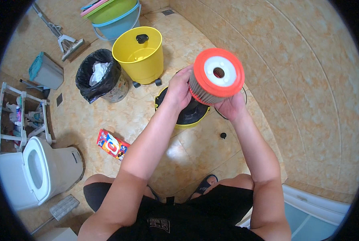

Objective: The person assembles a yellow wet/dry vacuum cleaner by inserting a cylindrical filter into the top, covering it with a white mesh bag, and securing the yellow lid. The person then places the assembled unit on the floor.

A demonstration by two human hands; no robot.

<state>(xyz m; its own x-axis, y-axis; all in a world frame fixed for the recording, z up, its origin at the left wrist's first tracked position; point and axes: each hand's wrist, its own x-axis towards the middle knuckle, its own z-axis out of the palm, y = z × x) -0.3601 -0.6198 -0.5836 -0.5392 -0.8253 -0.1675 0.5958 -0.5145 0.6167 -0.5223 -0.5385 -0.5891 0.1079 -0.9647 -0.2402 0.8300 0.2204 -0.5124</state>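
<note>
Between both hands I hold a round pleated vacuum filter (216,76), with an orange-red rim, a white centre plate and a dark hole in its middle. Its pleats look brownish. My left hand (179,89) grips its left side, while my right hand (231,105) supports it from below at the lower right. Beneath the filter, on the floor, lies a black vacuum head (189,113) with a yellow rim, partly hidden by my hands. Beyond stands the yellow vacuum drum (139,52) on casters, open at the top.
A bin with a black bag (101,76) stands left of the drum, with stacked buckets (119,22) behind. On the tiled floor lie a red and blue packet (112,143) and a small black cap (223,135). A toilet (47,172) is at left, a mop (69,44) farther back.
</note>
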